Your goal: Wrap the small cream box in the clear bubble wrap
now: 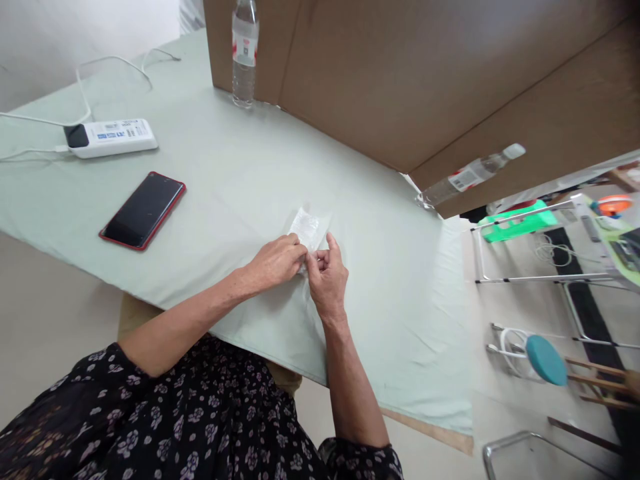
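Translucent whitish plastic is what I see between the two hands: a small packet (pixel 306 225), flat on the pale green cloth of the table (pixel 400 320), near to the edge where the person sits. From my distant place, I look through the head camera. The left hand (pixel 277 261) has its grip closed in a pinch at the near end of the packet, with the back of the hand turned up. The right hand (pixel 327 277) pinches just beside it, thumb against bent finger, while one finger stands away from the plastic. Exactly how much film is inside each pinch, I cannot tell.

I judge that the packet is very light and soft, thin enough to wrinkle, and perhaps slippery. It can probably tear or crush, so I would take only the border between fingertip and thumb, and not press the middle. The far end lies free. The phone (pixel 144 210) and the white power bank (pixel 120 137) lie well apart, to the left.
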A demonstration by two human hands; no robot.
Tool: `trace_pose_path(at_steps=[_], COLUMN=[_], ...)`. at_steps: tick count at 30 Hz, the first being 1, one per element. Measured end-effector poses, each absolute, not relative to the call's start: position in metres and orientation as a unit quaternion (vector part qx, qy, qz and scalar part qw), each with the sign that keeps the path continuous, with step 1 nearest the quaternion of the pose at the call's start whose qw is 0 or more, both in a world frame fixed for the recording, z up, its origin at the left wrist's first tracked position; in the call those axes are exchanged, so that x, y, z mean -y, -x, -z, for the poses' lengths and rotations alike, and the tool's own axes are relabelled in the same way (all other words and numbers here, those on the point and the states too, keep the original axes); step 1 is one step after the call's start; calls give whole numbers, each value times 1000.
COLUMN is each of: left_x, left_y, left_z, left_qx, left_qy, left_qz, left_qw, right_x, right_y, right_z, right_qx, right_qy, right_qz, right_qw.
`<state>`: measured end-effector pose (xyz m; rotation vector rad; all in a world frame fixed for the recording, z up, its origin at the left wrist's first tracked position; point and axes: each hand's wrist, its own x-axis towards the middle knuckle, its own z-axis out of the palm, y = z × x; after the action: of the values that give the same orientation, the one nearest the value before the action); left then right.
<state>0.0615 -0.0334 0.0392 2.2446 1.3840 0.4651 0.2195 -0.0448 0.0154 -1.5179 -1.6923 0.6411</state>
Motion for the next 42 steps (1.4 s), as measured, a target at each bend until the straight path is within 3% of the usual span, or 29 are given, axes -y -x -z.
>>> trace_pose_path(at_steps=[6, 16, 23, 30, 34, 37, 42], left_x=[34, 36, 39, 25, 22, 22, 22], left_y=[-62, -62, -57, -61, -63, -63, -63], left_z=[-38, -19, -13, -27, -26, -25, -24], left_qx=[-503, -520, -550, -580, -571, -571, -573], left_qy=[-802, -759, -665, -675, -677, -672, -668], left_qz=[-190, -277, -381, -298, -288, -283, -273], left_qw=[261, 276, 332, 346, 364, 378, 388], right_x=[43, 44, 47, 46, 42, 38, 26], right_y=[-217, -229, -228, -225, -232, -240, -251], right_z=[-16, -22, -27, -31, -37, -35, -26], right_qx=[660, 677, 778, 784, 768, 723, 669], right_qy=[605, 559, 529, 540, 517, 504, 562], right_qz=[-249, -349, -240, -225, -308, -384, -326], right_qw=[368, 329, 238, 208, 219, 275, 361])
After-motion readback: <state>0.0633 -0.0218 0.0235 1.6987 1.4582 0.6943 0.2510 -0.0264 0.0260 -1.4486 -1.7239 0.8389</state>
